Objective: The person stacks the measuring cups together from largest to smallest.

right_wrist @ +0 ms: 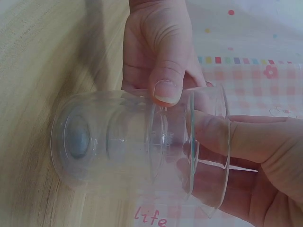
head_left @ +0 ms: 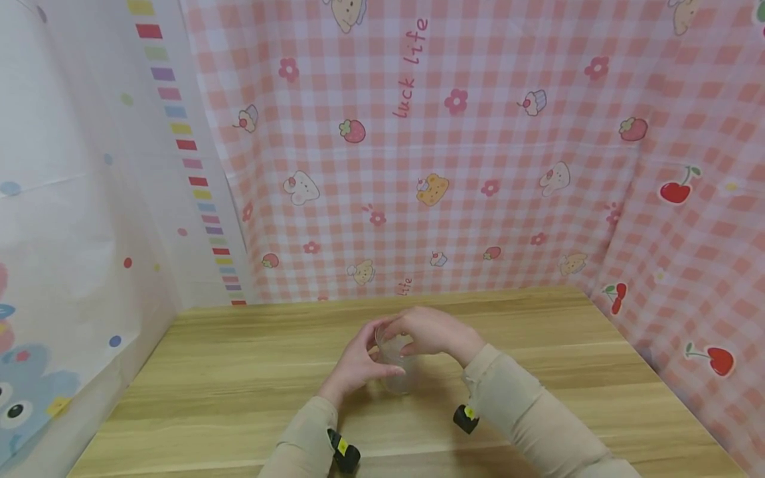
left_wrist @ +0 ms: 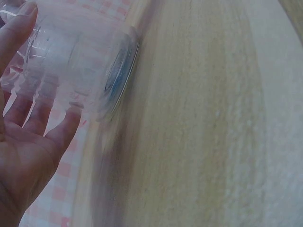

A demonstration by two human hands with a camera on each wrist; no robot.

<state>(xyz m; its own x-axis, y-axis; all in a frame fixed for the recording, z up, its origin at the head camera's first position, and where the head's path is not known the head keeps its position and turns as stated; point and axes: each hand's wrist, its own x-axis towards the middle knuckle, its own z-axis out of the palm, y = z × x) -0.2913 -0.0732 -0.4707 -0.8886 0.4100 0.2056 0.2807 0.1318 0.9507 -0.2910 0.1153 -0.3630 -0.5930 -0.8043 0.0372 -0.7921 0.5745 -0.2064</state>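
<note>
A clear glass cup (right_wrist: 94, 165) stands upright on the wooden table, with a smaller clear cup (right_wrist: 165, 146) nested inside it, its rim below the outer one. My left hand (head_left: 358, 362) holds the outer cup from the left, thumb on the near side and fingers behind; the left wrist view shows the thick base of the outer cup (left_wrist: 118, 71). From above, my right hand (head_left: 427, 332) reaches into the mouth. In the right wrist view its thumb and fingers (right_wrist: 208, 135) pinch the inner cup near its rim, seen through the outer wall.
The wooden table (head_left: 239, 372) extends around both hands. A pink checked cloth (head_left: 388, 159) hangs behind it, with a white patterned sheet (head_left: 89, 199) on the left. Black wrist cameras (head_left: 465, 418) hang at both sleeves.
</note>
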